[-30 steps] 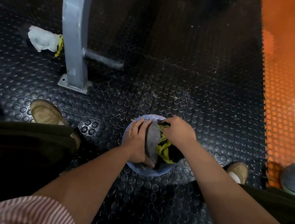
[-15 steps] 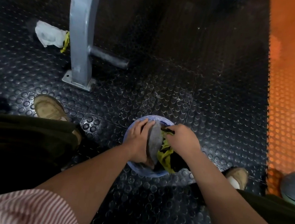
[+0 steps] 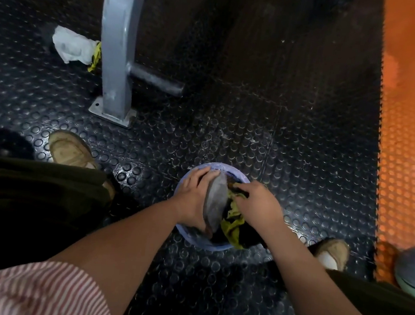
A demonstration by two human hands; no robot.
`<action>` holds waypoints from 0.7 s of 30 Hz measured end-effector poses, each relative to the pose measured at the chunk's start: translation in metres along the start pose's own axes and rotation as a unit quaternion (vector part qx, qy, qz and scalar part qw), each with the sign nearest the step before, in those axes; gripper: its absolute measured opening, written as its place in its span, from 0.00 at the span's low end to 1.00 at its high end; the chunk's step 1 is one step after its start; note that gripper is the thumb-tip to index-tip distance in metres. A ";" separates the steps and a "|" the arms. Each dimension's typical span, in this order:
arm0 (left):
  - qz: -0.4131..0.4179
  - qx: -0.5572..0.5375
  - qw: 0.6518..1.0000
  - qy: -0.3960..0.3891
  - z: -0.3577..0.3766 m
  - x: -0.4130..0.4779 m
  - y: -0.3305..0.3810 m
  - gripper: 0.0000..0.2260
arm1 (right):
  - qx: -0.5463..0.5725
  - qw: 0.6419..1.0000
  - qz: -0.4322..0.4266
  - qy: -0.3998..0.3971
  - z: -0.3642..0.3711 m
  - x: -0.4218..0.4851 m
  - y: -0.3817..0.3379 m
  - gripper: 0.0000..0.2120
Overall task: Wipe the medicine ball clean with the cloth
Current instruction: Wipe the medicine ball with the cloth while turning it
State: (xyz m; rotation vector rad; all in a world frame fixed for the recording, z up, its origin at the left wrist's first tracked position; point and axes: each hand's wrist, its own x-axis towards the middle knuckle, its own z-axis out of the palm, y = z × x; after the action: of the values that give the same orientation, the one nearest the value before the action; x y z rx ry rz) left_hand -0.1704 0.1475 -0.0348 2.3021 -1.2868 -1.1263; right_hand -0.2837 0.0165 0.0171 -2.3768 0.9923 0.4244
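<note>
Top-down on medicine ball (image 3: 214, 200): lavender-blue shell with a grey panel across the top, sitting on black studded rubber floor (image 3: 255, 111), low centre of view, between the two tan shoes, nearer the right shoe (image 3: 333, 251) than the left shoe (image 3: 69, 149). Left hand (image 3: 192, 201) cupped round the ball's left side, fingers over the far edge, thumb at the near edge, gripping it. Right hand (image 3: 257, 207) on the ball's right half, fingers curled into the cloth (image 3: 233, 222) and pinning it against the ball. Cloth bunched, yellow-green with dark parts, draped from under the palm down to the ball's near rim. Ball surface too blurred and too covered to read any lettering. Both forearms bare, red-and-white striped sleeve (image 3: 34, 290) at bottom left, dark trousers on both sides. Grey metal post (image 3: 118, 49) bolted to the floor via a base plate, well beyond the ball at upper left, with a dark round peg sticking out to its right. Crumpled white rag (image 3: 70, 45) on the floor just left of the post, a yellow strip (image 3: 96, 57) between the two. Orange studded floor (image 3: 408, 149) along the right side, joined to the black by a toothed seam. Second ball (image 3: 412, 268), grey over pale green, cut off at the right edge, well apart from the hands.
</note>
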 end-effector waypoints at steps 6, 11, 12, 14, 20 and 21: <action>0.004 0.022 1.000 -0.007 0.011 -0.004 0.001 0.66 | 0.003 0.999 0.033 0.010 -0.005 0.034 -0.019 0.12; 0.001 -0.006 1.000 0.014 0.000 -0.003 0.001 0.64 | -0.012 1.000 0.004 -0.007 -0.005 0.023 -0.020 0.15; 0.003 -0.009 1.000 0.020 -0.002 -0.002 0.001 0.64 | -0.015 1.000 -0.001 -0.003 -0.003 0.012 -0.015 0.15; 0.005 -0.015 0.999 0.031 -0.001 0.000 0.002 0.63 | -0.002 1.000 0.001 0.003 0.000 -0.005 -0.005 0.16; 0.001 -0.003 0.999 0.033 0.021 -0.006 0.016 0.64 | -0.013 0.999 0.009 0.032 -0.001 0.019 -0.005 0.13; 0.002 -0.011 0.999 0.037 0.021 -0.006 0.017 0.64 | -0.006 0.999 0.011 0.032 -0.002 0.026 -0.008 0.13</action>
State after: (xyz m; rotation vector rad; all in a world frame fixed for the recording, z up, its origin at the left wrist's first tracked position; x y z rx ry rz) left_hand -0.1974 0.1456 -0.0363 2.3029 -1.2455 -1.0379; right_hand -0.2601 0.0049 0.0093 -2.4062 1.0483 0.3649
